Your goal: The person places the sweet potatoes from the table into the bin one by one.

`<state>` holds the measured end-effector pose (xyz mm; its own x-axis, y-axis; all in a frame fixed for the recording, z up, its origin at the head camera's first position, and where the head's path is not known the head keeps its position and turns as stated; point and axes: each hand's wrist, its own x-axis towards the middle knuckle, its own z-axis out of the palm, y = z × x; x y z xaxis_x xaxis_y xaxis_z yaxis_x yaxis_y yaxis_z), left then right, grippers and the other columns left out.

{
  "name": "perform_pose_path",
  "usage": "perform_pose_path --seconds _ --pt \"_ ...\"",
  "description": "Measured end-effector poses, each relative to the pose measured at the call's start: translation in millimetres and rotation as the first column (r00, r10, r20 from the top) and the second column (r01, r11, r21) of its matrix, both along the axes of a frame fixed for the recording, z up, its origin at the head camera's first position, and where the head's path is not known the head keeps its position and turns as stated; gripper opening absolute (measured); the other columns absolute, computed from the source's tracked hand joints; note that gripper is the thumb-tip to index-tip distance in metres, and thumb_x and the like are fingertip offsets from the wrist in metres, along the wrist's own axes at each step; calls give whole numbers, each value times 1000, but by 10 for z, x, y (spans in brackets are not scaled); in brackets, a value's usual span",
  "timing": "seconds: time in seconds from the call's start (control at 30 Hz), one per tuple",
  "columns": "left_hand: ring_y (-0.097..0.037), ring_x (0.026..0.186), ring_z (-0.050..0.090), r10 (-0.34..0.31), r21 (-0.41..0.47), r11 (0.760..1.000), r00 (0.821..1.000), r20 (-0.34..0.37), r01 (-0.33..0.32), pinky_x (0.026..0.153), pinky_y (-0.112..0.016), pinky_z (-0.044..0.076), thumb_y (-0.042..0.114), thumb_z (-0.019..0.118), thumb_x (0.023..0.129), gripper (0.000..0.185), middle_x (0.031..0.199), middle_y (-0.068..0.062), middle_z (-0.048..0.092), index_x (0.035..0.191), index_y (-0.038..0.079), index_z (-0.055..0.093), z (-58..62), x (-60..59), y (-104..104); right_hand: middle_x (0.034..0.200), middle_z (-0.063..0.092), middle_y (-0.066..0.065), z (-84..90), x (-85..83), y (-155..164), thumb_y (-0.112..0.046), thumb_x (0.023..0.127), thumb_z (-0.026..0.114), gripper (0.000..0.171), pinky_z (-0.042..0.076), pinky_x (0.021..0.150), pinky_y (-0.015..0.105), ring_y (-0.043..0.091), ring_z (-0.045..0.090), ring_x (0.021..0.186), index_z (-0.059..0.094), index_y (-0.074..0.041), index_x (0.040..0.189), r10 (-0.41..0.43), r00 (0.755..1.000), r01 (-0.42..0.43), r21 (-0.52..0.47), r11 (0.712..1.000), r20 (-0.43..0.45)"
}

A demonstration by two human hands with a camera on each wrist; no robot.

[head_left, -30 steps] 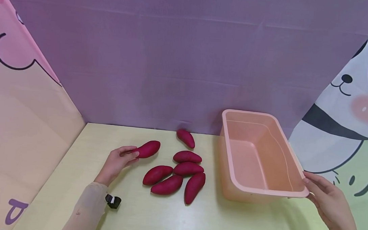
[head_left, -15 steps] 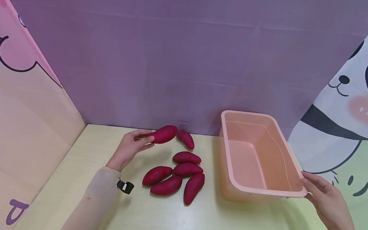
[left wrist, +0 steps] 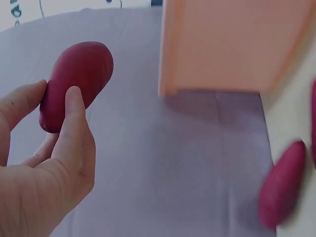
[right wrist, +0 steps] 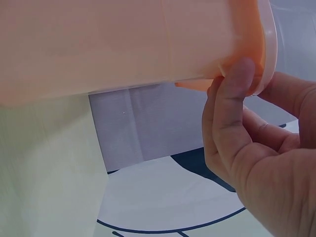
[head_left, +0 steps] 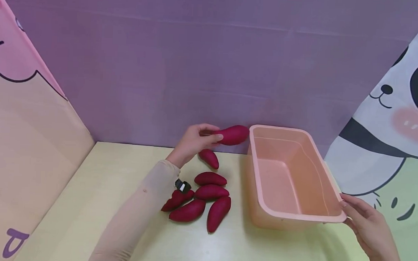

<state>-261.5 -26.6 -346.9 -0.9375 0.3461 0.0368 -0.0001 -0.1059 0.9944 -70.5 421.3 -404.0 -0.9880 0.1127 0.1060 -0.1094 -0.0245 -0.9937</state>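
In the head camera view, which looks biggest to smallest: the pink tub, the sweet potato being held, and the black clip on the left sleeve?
1. Pink tub, by far the largest.
2. Held sweet potato, pinched by the left hand.
3. Black clip, smallest.

The right hand grips the tub's near corner.

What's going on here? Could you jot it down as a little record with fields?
left hand: pinches a sweet potato, held in the air just beside the bin's far corner
right hand: holds the bin's near right corner
bin: pink, nothing inside, on the table
loose potatoes: six, lying left of the bin
backdrop: purple wall, cartoon panels at both sides
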Motion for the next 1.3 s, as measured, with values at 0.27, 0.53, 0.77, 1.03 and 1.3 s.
perform_pose_path --seconds 0.27,0.53,0.77,1.03,1.3 --pt "-30 91 71 -79 -46 996 997 -15 78 82 -36 59 5 79 87 34 108 -17 65 116 -5 68 278 -42 731 108 71 -6 -7 89 5 6 99 56 29 57 74 22 6 69 93 72 -10 118 -22 1000 22 10 1000 10" --pt "-24 72 73 -152 -63 987 986 -73 148 67 -30 60 3 81 83 26 93 -10 68 106 -6 72 489 101 1503 109 71 -8 25 186 9 2 99 58 27 57 74 21 5 68 94 72 -12 118 -70 997 69 32 997 37" --pt "-10 69 68 -282 -397 895 947 -152 203 64 -18 55 17 82 85 13 83 5 68 95 10 78 495 261 1968 109 70 -6 15 194 -65 6 99 55 30 57 74 22 7 69 93 71 -9 120 -51 999 51 37 998 -3" --pt "-12 67 63 -409 -580 779 894 -184 237 61 -17 55 17 78 88 16 66 0 68 73 11 77 440 351 2106 110 67 -10 40 121 -207 -6 100 62 25 57 73 22 6 67 92 67 -8 124 -94 994 86 139 987 57" --pt "-15 61 62 -451 -712 671 876 -168 209 55 -19 53 23 81 86 23 63 -2 66 69 10 72 400 369 2070 109 68 -8 60 125 -267 -7 99 62 26 57 74 22 7 68 93 66 -6 125 -101 993 92 140 986 59"
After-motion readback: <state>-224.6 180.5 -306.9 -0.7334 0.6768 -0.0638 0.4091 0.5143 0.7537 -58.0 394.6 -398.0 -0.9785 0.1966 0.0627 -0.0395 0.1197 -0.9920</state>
